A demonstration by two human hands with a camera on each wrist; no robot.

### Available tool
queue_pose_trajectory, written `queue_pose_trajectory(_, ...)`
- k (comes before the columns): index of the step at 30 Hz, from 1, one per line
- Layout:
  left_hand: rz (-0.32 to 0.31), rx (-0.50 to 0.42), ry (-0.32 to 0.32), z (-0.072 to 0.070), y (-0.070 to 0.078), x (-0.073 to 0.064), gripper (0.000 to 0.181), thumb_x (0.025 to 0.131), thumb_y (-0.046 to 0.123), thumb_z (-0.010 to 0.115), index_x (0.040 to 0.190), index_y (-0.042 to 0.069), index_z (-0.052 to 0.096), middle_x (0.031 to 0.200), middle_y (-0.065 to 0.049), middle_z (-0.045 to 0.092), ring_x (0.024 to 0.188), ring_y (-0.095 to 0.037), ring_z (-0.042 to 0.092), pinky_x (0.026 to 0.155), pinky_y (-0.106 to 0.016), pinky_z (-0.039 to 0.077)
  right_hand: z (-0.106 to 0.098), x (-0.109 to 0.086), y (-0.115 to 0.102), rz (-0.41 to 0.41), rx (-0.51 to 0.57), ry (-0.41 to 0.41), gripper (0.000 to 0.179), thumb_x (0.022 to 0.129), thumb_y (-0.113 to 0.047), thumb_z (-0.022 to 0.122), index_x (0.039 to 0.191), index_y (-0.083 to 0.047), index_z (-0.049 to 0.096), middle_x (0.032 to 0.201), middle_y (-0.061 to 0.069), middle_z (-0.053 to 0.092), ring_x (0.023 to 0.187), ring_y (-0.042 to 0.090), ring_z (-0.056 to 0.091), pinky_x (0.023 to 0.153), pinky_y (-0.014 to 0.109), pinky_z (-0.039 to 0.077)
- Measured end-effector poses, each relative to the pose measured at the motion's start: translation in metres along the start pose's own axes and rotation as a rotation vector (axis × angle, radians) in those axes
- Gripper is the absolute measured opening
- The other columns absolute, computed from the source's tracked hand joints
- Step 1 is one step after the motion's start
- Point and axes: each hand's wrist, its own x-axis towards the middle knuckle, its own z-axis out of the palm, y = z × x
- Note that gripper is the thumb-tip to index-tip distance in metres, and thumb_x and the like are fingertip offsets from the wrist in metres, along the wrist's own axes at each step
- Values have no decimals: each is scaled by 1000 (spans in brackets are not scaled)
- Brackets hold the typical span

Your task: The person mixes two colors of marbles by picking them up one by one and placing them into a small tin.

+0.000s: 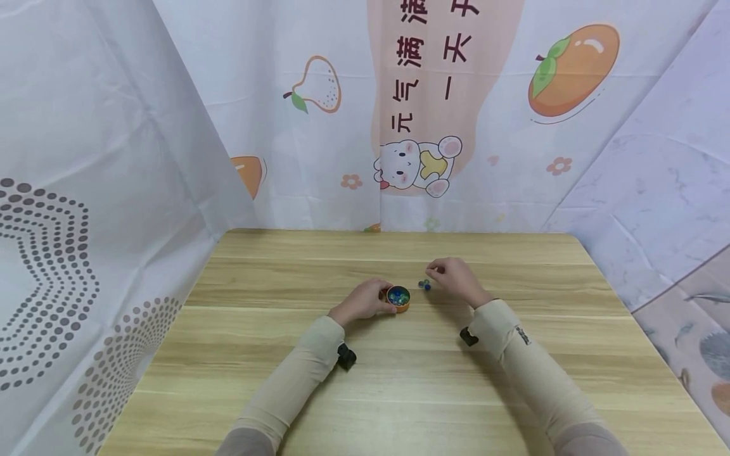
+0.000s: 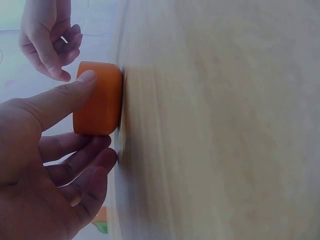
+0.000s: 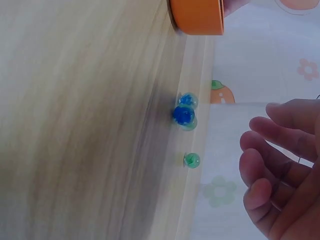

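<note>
My left hand (image 1: 367,299) grips a small round orange tin (image 2: 97,100), its thumb on the near wall and fingers around the far side. The tin stands on the table, and blue and green glass marbles (image 1: 398,295) show inside it. Just to its right, several loose marbles lie on the wood. A dark blue marble (image 3: 183,115) sits in a tight cluster, and a green marble (image 3: 192,160) lies a little apart. My right hand (image 1: 453,277) hovers beside these marbles, fingers loosely bent and nothing between them.
The wooden table (image 1: 376,392) reaches back to a printed white curtain (image 1: 325,145). More white cloth (image 1: 114,126) hangs along the left side, and patterned cloth (image 1: 656,190) along the right. A black device (image 1: 346,356) is strapped at the left wrist.
</note>
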Motion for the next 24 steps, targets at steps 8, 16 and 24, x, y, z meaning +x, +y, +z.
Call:
queue_pose_trajectory(8,-15,-7,-6,0,0,0,58,85,29,77,133,4,57,119,-8,64,103,-19,59,91,-35,49,0,2,5,30,8,8,26,97,-20,59,109,-2,72,96,13,71,73,18,56,65,31,45)
queue_pose_trajectory(16,-17,8,-5,1,-1,1,57,85,31,76,133,5,58,117,-7,63,102,-17,59,90,-33,48,2,6,15,53,5,13,25,96,-21,60,107,-2,72,89,13,70,69,17,56,60,28,43)
queue_pose_trajectory(24,-19,-14,-7,1,-1,1,56,85,30,76,132,6,58,118,-7,64,102,-17,59,91,-35,49,3,8,25,70,1,17,24,96,-19,61,107,-1,72,87,13,69,68,16,55,59,27,43)
